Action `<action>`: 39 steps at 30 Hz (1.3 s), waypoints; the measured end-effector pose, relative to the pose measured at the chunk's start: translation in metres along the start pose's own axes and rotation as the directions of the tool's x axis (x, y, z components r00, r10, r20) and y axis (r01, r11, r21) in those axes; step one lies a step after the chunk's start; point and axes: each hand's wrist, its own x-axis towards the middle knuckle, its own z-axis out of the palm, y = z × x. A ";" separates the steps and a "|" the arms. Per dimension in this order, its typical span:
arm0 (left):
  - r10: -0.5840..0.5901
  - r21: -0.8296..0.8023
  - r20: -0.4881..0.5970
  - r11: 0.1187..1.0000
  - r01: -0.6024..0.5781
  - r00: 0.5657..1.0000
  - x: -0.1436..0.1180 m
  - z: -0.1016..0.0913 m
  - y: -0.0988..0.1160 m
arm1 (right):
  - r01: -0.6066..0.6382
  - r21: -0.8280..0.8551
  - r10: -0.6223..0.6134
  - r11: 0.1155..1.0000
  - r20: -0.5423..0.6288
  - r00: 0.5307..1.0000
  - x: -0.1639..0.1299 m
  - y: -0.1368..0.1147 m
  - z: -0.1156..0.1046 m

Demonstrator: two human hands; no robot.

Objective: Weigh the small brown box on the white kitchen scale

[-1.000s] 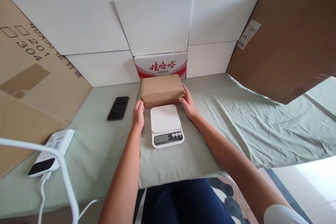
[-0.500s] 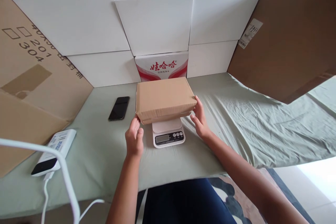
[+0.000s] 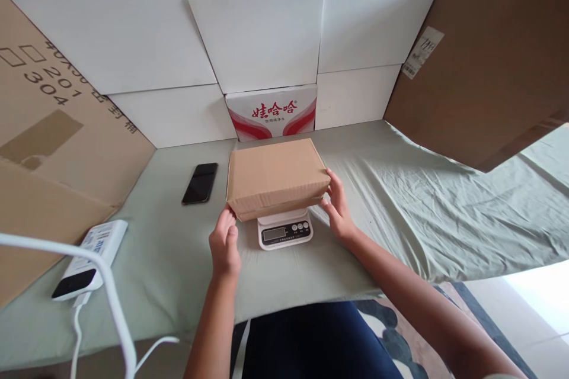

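Lap in dark trousers at the bottom edge, then both forearms reaching forward over the green sheet [image 3: 400,201] that covers the desk. Left hand [image 3: 224,243] has fingers curled up against the near-left corner of the brown cardboard box [image 3: 275,174]; thumb contact is hard to see, so grip on that side looks light. Right hand [image 3: 338,210] is spread against the box's right end, fingers on the side wall, holding it. Box sits over the white kitchen scale [image 3: 285,229], covering the platform; only the display and buttons show in front. Cannot tell if the box rests fully on the platform or is partly carried by the hands. Judgement: for a clean setting, keep the box level and centred on the platform, clear of the sheet, display left unblocked, and let both hands come fully off the walls. Near left: white power bank [image 3: 89,257] with cable, plus a white curved bar [image 3: 111,302] crossing the corner. Black phone [image 3: 200,183] lies left of the box, well apart. Behind: red-and-white printed carton [image 3: 272,112] just beyond the box's far edge, white folded boxes [image 3: 258,35] stacked as a back wall, brown cardboard sheets [image 3: 484,65] on both sides. Nothing blocks the hands.
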 end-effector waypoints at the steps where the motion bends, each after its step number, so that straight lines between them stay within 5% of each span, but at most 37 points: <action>1: -0.001 0.000 -0.003 1.000 0.001 1.000 0.000 0.000 -0.001 | 0.002 -0.007 -0.002 1.000 -0.001 1.000 0.000 0.000 0.000; 12: 0.110 0.007 -0.078 0.994 -0.110 0.991 0.003 0.004 0.008 | 0.011 -0.027 -0.016 1.000 -0.195 0.981 0.009 0.000 -0.006; 39: 0.066 0.052 -0.049 0.997 -0.063 0.997 0.011 0.006 -0.014 | -0.156 -0.010 0.153 0.988 -0.147 0.977 0.019 0.015 -0.006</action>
